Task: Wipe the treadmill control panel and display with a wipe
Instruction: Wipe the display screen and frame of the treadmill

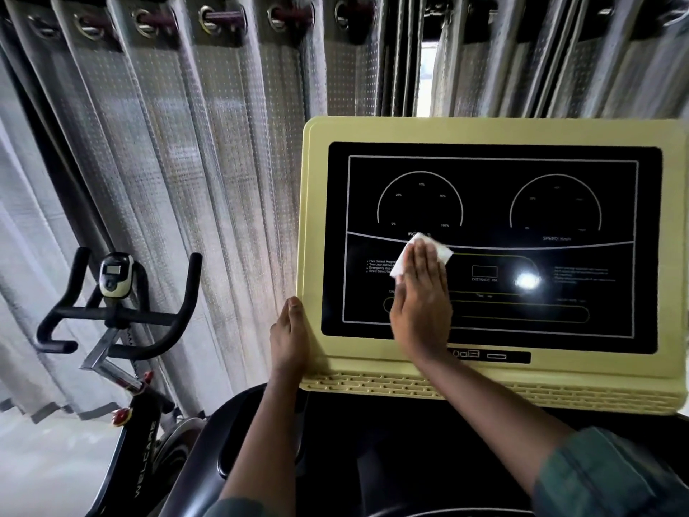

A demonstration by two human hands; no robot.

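Note:
The treadmill console has a pale yellow frame around a black display with two white dial outlines. My right hand lies flat with straight fingers on the lower left part of the display, pressing a white wipe against it. The wipe sticks out above and to the left of my fingers. My left hand holds the left edge of the yellow frame near its lower corner, thumb on the front; its fingers are hidden behind the edge.
A black exercise bike with a small monitor stands to the left. Grey curtains hang behind everything. A bright light glare reflects on the display. A dark slot strip and a vent grille run below the screen.

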